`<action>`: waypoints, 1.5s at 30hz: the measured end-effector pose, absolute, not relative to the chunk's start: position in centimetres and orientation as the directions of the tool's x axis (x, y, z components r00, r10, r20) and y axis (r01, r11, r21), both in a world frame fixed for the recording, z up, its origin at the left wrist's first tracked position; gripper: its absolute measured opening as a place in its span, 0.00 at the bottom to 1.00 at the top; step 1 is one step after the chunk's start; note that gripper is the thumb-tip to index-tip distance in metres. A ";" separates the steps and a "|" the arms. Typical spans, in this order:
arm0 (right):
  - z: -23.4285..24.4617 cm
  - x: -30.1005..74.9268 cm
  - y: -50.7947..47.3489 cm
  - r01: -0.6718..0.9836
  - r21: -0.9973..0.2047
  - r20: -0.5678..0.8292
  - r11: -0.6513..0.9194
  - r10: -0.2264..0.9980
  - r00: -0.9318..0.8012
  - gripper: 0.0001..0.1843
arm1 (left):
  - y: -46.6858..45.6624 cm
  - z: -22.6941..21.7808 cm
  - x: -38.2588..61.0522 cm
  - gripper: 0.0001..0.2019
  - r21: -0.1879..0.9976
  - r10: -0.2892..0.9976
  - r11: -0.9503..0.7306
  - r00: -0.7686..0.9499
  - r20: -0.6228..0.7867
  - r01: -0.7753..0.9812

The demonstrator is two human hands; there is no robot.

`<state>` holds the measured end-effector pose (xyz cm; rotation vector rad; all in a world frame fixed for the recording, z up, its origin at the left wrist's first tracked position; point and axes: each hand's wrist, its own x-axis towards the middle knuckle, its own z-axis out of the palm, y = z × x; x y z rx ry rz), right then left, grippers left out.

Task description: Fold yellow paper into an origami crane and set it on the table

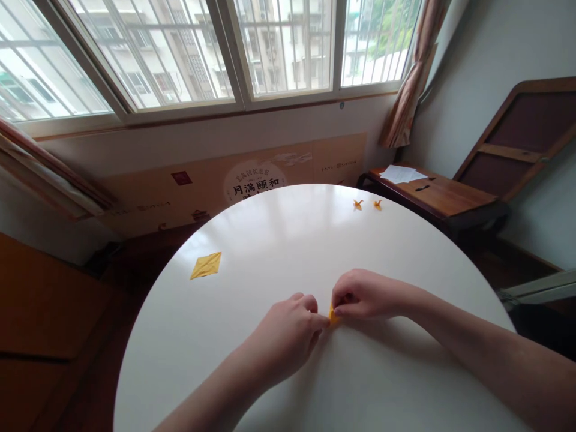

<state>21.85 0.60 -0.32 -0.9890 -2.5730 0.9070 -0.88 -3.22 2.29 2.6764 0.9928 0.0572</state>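
A small folded piece of yellow paper (333, 315) is at the middle of the white round table (270, 252), mostly covered by my fingers. My left hand (294, 327) reaches it from the left, its index finger pressing on the paper's lower part. From the right, my right hand (360, 294) pinches the paper between thumb and curled fingers. Both hands rest low over the tabletop. The paper's exact folded shape is hidden.
A creased yellow paper sheet (206, 265) lies toward the table's left edge. Two orange folded paper cranes, a left one (357, 204) and a right one (378, 205), stand near the far edge. Beyond them, white papers (402, 174) rest on a wooden side table (450, 195).
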 end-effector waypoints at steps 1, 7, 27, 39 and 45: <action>-0.3 21.8 0.5 0.536 -0.617 0.000 0.576 0.681 -0.732 0.08 | -3.1 2.3 -0.9 0.13 0.287 0.651 -0.712 0.755 -0.072 0.641; 0.1 21.5 0.1 0.576 -0.607 -0.023 0.548 0.712 -0.701 0.07 | -1.9 1.8 -1.2 0.13 0.387 0.643 -0.678 0.760 -0.100 0.625; 0.2 20.4 -1.7 0.713 -0.560 -0.065 0.422 0.835 -0.546 0.08 | -1.9 2.0 -1.3 0.11 0.342 0.615 -0.711 0.779 -0.121 0.614; 0.3 20.8 -1.9 0.689 -0.558 -0.066 0.463 0.803 -0.593 0.09 | -2.3 2.3 -1.3 0.10 0.322 0.603 -0.730 0.790 -0.111 0.603; 1.4 21.3 -1.5 0.647 -0.638 -0.147 0.417 0.759 -0.635 0.09 | -2.4 2.2 -1.3 0.11 0.360 0.577 -0.734 0.809 -0.115 0.575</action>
